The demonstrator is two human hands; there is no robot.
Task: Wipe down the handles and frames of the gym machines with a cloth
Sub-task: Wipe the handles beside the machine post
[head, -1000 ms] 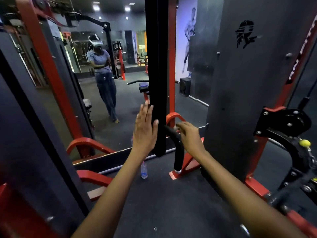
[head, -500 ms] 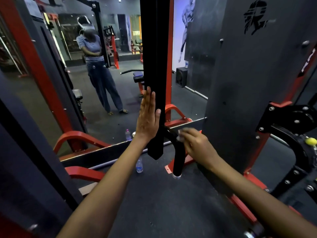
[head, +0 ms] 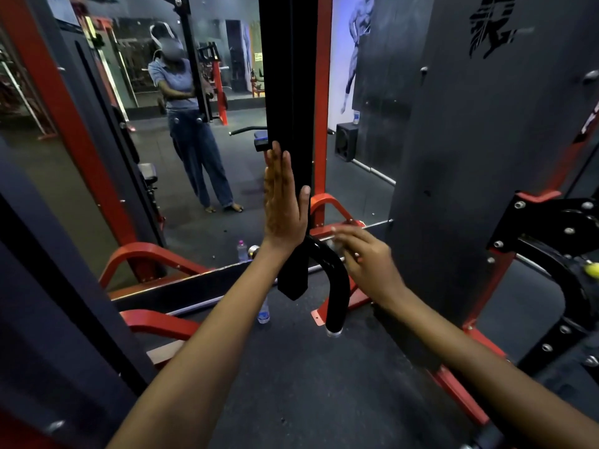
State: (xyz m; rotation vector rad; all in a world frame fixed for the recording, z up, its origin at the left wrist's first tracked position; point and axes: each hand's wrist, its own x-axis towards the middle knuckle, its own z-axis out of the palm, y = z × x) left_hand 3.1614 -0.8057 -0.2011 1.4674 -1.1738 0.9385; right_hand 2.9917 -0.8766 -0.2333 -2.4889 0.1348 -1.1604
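Dark rubber gym floor (head: 291,384), wall mirror (head: 207,176) behind along its far edge. Grey machine panel (head: 470,173) on red frame (head: 476,400) at right. Black upright post (head: 287,92) hangs at centre, curved black handle (head: 337,286) beside its lower end. Left hand (head: 283,205) flat against post, fingers straight, thumb on front face. Right hand (head: 369,264) blurred, at handle top, fingers curled on pale cloth (head: 337,243). Water bottle (head: 263,314) on floor below post.
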